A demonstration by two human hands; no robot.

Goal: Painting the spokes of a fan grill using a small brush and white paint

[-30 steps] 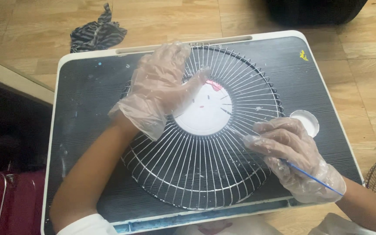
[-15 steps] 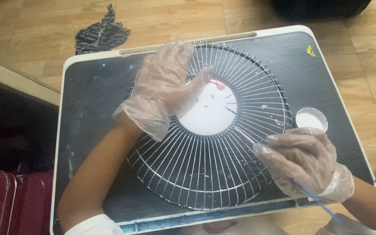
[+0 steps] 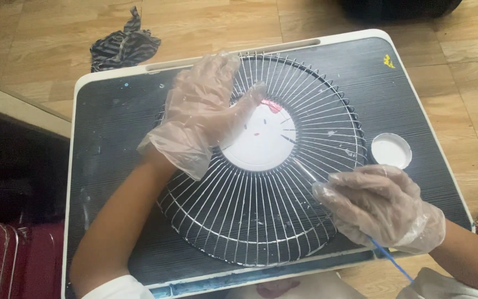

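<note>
- We see the wire fan guard (image 3: 261, 166) lying flat on the dark lap table (image 3: 112, 138), its white centre disc (image 3: 261, 141) facing up and bearing a small red mark and a few dark strokes.
- Our left hand (image 3: 200, 113), in a loose clear glove, lies spread and pressed flat on the upper left wires, fingers reaching the disc's edge; it pins the guard and grips nothing.
- Our right hand (image 3: 383, 207), also gloved, is closed around a thin blue-handled brush (image 3: 388, 257); the handle trails out toward the lower right, and the working end, hard to make out, points at the wires right of the disc.
- A small round cap of white paint (image 3: 391, 150) stands on the table just beside the guard's right rim, near the right hand.
- We judge the step in hand to be painting the guard's wires, with the brush poised between strokes.
- The next move, in our judgement, calls for a light, steady stroke along one wire while the left hand holds the guard from turning.
- A striped cloth (image 3: 125, 47) lies on the wooden floor beyond the table.
</note>
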